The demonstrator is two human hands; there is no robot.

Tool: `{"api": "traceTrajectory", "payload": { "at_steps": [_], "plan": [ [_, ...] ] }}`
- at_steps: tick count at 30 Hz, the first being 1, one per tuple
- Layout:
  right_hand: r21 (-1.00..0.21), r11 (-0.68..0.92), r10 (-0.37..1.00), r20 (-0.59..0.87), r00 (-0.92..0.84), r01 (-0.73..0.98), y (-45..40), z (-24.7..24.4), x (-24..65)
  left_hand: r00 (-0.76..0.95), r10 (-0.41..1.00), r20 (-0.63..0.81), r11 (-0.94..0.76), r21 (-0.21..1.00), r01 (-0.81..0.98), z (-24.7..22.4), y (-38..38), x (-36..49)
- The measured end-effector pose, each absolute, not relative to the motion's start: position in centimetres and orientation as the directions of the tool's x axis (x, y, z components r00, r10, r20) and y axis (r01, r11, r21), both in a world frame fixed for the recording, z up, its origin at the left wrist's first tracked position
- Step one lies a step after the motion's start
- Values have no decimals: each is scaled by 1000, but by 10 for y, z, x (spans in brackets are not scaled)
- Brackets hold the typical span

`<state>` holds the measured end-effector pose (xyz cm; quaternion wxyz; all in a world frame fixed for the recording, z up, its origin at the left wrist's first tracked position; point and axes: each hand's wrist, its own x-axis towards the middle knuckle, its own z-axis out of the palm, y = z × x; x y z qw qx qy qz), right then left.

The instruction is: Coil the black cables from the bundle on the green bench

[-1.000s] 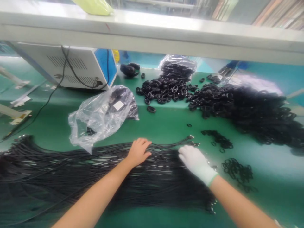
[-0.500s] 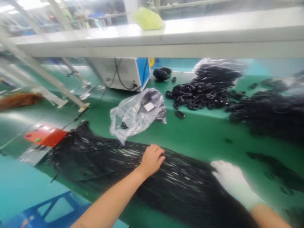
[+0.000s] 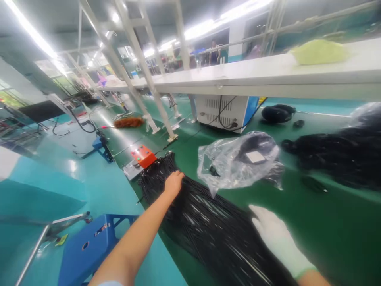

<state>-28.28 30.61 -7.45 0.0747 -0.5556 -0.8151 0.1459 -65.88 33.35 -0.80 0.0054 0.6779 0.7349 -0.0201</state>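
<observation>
A long bundle of thin black strands (image 3: 208, 222) lies across the green table (image 3: 321, 222). My bare left hand (image 3: 175, 183) is closed around strands near the bundle's far end, beside an orange box with buttons (image 3: 144, 155). On my right hand (image 3: 272, 230) is a white glove; it rests on the bundle's right edge with its fingers stretched out. Beyond the bundle lies a clear plastic bag (image 3: 238, 161) with dark items inside and a white label.
A white shelf (image 3: 268, 79) spans above the table, with a yellow-green bag (image 3: 321, 52) on it. Beneath stands a white and blue machine (image 3: 222, 113). Black parts (image 3: 342, 155) are heaped at right. A blue stool (image 3: 89, 246) stands at lower left.
The view has swung left, bringing the stool and aisle into sight. My left hand has moved along the bundle toward the orange box and closed on strands. My right hand stays at the bundle's edge.
</observation>
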Motion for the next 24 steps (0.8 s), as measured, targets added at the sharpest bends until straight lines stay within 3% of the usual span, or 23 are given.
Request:
{"api": "traceTrajectory", "payload": {
  "at_steps": [3, 9, 15, 21, 24],
  "plan": [
    [-341, 264, 938, -126, -322, 902, 311, -92, -296, -20, 996, -92, 15, -59, 998, -9, 378, -695],
    [-530, -13, 951, -270, -154, 848, 315, -122, -287, 122, 974, -191, -134, -54, 990, -11, 446, -737],
    [-522, 39, 938, -275, -212, 852, 316, -124, -294, 206, 940, -273, -227, -47, 973, -18, 443, -771],
    [-462, -3, 942, -298, -152, 887, 332, -110, -295, 183, 977, -106, -190, -53, 980, -23, 452, -775],
    [-372, 27, 943, -298, -147, 928, 334, -104, -295, 113, 994, 5, -112, -47, 993, -28, 444, -775]
  ]
}}
